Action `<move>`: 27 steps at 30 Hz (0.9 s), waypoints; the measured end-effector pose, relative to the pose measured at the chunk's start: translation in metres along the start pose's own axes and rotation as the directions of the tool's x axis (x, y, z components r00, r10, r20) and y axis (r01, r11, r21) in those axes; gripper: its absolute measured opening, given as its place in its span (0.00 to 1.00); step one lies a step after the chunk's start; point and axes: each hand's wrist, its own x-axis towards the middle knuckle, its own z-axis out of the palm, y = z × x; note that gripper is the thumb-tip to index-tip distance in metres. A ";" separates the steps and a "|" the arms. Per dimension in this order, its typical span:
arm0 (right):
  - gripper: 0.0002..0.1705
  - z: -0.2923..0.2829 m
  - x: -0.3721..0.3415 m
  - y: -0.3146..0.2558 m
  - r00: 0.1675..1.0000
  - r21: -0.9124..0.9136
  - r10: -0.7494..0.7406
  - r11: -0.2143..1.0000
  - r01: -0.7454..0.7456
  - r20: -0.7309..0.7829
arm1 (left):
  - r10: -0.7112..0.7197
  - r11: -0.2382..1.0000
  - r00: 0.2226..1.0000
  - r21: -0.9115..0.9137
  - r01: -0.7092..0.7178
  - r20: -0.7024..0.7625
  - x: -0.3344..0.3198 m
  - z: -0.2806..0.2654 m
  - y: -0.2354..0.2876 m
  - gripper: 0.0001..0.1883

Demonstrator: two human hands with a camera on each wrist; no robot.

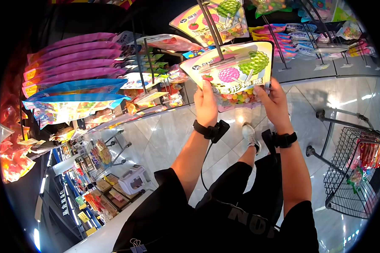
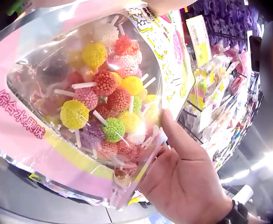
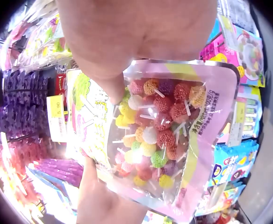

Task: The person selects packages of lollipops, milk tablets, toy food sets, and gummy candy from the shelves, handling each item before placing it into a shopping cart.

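Note:
A pouch of lollipops [image 1: 234,76], yellow above with a clear window below, is held between both hands under a rack hook in the head view. The left hand [image 1: 206,105] grips its left lower edge, thumb on the front. On the right edge, the right hand [image 1: 278,103] pinches with its thumb on the front. Round coloured lollipops show through the window of the pouch [image 2: 104,107] in the left wrist view, beside the left hand [image 2: 185,177]. In the right wrist view the right hand [image 3: 141,37] covers part of the pouch [image 3: 155,135].
A similar pouch [image 1: 211,21] hangs behind on the rack. Pink bags [image 1: 71,63] and blue bags [image 1: 76,101] hang at the left. A wire cart [image 1: 350,168] with packages stands at the right on the tiled floor [image 1: 156,135]. A white stool [image 1: 135,179] is lower left.

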 end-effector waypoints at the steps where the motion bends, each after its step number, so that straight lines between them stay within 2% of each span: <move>1: 0.16 0.000 0.000 -0.001 1.000 -0.003 -0.006 1.000 0.006 -0.004 | 0.013 1.000 1.000 -0.014 -0.013 -0.006 0.001 0.003 0.002 0.24; 3: 0.16 -0.001 0.000 -0.001 1.000 -0.018 0.010 1.000 -0.010 0.004 | 0.038 0.998 0.999 -0.042 -0.039 -0.018 0.001 0.008 0.007 0.24; 7: 0.16 -0.003 0.010 0.004 1.000 -0.076 0.013 0.997 -0.014 -0.008 | -0.045 0.998 0.999 -0.040 0.045 0.000 0.007 0.003 0.001 0.23; 10: 0.15 0.002 0.026 0.008 0.996 -0.075 -0.070 0.995 0.066 -0.054 | -0.046 0.998 0.999 -0.044 0.045 -0.011 0.017 0.008 0.002 0.21; 11: 0.16 0.001 0.032 0.010 0.996 -0.056 -0.058 0.997 0.054 -0.061 | -0.054 0.998 0.998 -0.025 0.053 -0.014 0.020 0.008 0.004 0.21; 13: 0.16 0.001 0.048 0.015 0.997 -0.016 -0.032 0.999 0.031 -0.074 | 0.003 1.000 1.000 -0.020 -0.003 -0.003 0.027 0.011 0.007 0.19; 14: 0.17 0.000 0.057 0.016 0.981 -0.200 -0.169 0.969 0.148 -0.092 | 0.031 0.999 1.000 -0.018 -0.031 0.003 0.031 0.013 0.009 0.19; 16: 0.18 -0.006 0.079 0.019 0.902 -0.540 -0.428 0.772 0.335 -0.053 | 0.127 0.992 0.991 0.011 -0.127 0.039 0.044 0.017 0.004 0.19; 17: 0.20 -0.007 0.089 0.029 0.932 -0.390 -0.340 0.881 0.268 -0.129 | 0.192 0.981 0.981 -0.008 -0.192 0.020 0.052 0.021 -0.002 0.19; 18: 0.20 -0.005 0.097 0.027 0.934 -0.372 -0.329 0.892 0.258 -0.141 | 0.219 0.976 0.975 -0.007 -0.219 0.028 0.057 0.026 0.001 0.19; 20: 0.21 -0.003 0.110 0.023 0.937 -0.337 -0.308 0.910 0.240 -0.163 | 0.155 0.984 0.987 0.087 -0.158 0.043 0.062 0.032 0.008 0.19; 22: 0.22 0.001 0.116 0.010 0.947 -0.392 -0.258 0.905 0.167 -0.192 | 0.233 0.958 0.972 0.162 -0.235 0.037 0.080 0.036 0.001 0.21; 24: 0.23 0.004 0.123 0.005 0.945 -0.413 -0.235 0.902 0.125 -0.227 | 0.325 0.945 0.945 0.038 -0.326 0.035 0.091 0.042 -0.010 0.23; 25: 0.24 0.002 0.131 0.012 0.921 -0.473 -0.304 0.866 0.161 -0.243 | 0.333 0.938 0.943 0.096 -0.334 0.024 0.099 0.042 -0.016 0.23; 27: 0.25 0.001 0.140 0.019 0.897 -0.452 -0.339 0.872 0.186 -0.284 | 0.351 0.915 0.936 0.209 -0.345 0.005 0.110 0.044 -0.020 0.23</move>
